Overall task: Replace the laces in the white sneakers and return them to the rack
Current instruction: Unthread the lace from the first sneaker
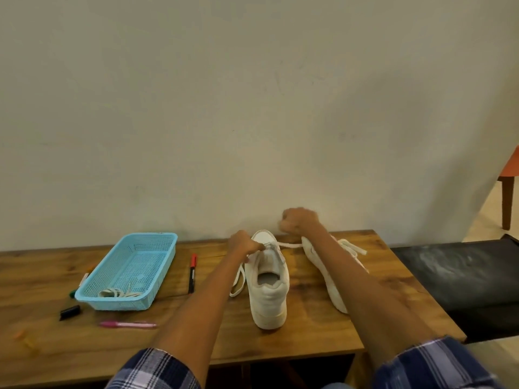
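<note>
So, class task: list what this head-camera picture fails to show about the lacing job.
- Eyelets of the upright sneaker: hidden by the left hand and the tongue.
- Second sneaker: partly covered by the right forearm.
- Lace end in the right hand: motion-blurred.
- Shoe rack: out of view.
- Basket contents: too small to count.

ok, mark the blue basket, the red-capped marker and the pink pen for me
blue basket (168, 255): head view, on its right side wall.
red-capped marker (192, 272): head view, on the upper barrel just below the red cap.
pink pen (127, 324): head view, on the middle of the barrel.
</note>
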Motion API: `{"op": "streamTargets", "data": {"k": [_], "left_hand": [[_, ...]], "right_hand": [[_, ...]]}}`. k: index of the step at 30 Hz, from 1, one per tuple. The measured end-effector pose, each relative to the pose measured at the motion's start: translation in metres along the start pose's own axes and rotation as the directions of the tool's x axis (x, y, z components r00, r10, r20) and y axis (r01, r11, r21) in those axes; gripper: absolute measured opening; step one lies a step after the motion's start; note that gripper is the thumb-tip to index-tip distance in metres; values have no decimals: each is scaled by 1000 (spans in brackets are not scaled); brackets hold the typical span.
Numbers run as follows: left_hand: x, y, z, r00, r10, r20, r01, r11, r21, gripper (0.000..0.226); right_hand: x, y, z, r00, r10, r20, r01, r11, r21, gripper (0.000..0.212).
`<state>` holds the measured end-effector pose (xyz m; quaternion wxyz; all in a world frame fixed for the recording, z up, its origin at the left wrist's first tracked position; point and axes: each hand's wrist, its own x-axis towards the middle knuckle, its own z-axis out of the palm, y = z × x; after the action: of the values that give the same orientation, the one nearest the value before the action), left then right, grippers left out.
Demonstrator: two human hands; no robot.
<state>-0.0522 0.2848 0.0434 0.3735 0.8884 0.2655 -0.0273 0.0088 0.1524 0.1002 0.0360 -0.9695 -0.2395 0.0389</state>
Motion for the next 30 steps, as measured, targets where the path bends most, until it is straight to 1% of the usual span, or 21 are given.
{"op": "streamTargets", "data": {"k": [2, 4, 6, 8, 11, 13, 15, 16, 17, 18, 19, 20, 21, 22, 23, 24, 25, 26, 27, 28, 30], "left_hand": [[1, 2, 4, 1000, 13, -17, -12, 998, 63, 42], [5, 6, 5, 999, -1, -36, 3, 998, 62, 32], [8, 8, 4, 999, -21, -49, 24, 998, 66, 21], [12, 7, 3, 997, -34, -62, 39, 996, 83, 25], [11, 2, 4, 997, -42, -68, 48, 996, 81, 25], [11, -2, 4, 996, -44, -78, 49, 997, 65, 26], [8, -5, 3, 994, -44, -101, 49, 998, 43, 31], [7, -6, 2, 993, -44, -107, 48, 998, 36, 33], [6, -6, 3, 993, -44, -110, 48, 998, 28, 33], [6, -6, 4, 993, -41, -113, 44, 999, 22, 34], [7, -6, 5, 993, -40, -114, 42, 999, 15, 34], [6, -5, 5, 992, -35, -117, 38, 999, 20, 34], [7, -5, 5, 992, -36, -118, 38, 999, 21, 34], [8, -5, 6, 993, -38, -116, 40, 999, 17, 34], [8, -5, 7, 993, -43, -111, 45, 999, 9, 34], [8, -5, 7, 993, -48, -105, 49, 999, 3, 33], [8, -6, 6, 993, -53, -101, 54, 999, -1, 31], [9, -6, 7, 993, -54, -103, 54, 999, -1, 27], [10, -6, 7, 993, -49, -105, 50, 999, 5, 21], [9, -6, 7, 993, -47, -110, 48, 999, 6, 19], [9, -6, 9, 992, -50, -119, 51, 999, 12, 22]], "right_hand": [[7, -13, 26, 994, -49, 99, 45, 998, 39, 40], [11, -23, 43, 993, -69, 95, 72, 997, -29, 37], [13, -32, 53, 996, -91, 16, 92, 985, -147, 28], [13, -41, 57, 987, -138, -87, 116, 967, -226, 22], [16, -45, 61, 967, -205, -149, 163, 954, -253, 23], [21, -39, 62, 974, -158, -163, 135, 981, -141, 20], [27, -29, 63, 980, 7, -201, 42, 970, 241, 22], [27, -24, 62, 966, 153, -207, -12, 830, 558, 25], [25, -20, 58, 934, 324, -148, -50, 532, 845, 30], [24, -16, 54, 889, 457, -23, -51, 147, 988, 32], [24, -12, 48, 860, 500, 103, -15, -176, 984, 32], [24, -8, 44, 851, 493, 181, 17, -371, 928, 30], [25, -7, 40, 854, 475, 211, 19, -433, 901, 26], [26, -7, 36, 874, 454, 175, -1, -359, 933, 18], [25, -10, 34, 903, 421, 79, -28, -125, 992, 11], [28, -11, 37, 944, 327, -43, -41, 246, 968, 16], [32, -10, 43, 983, 154, -104, -21, 651, 759, 26], [33, -12, 51, 998, -11, -58, 36, 895, 444, 31], [31, -17, 57, 996, -86, 11, 82, 981, 176, 31], [29, -23, 61, 995, -93, 31, 92, 995, 36, 29], [28, -32, 66, 997, -69, -40, 67, 997, -44, 24]]}}
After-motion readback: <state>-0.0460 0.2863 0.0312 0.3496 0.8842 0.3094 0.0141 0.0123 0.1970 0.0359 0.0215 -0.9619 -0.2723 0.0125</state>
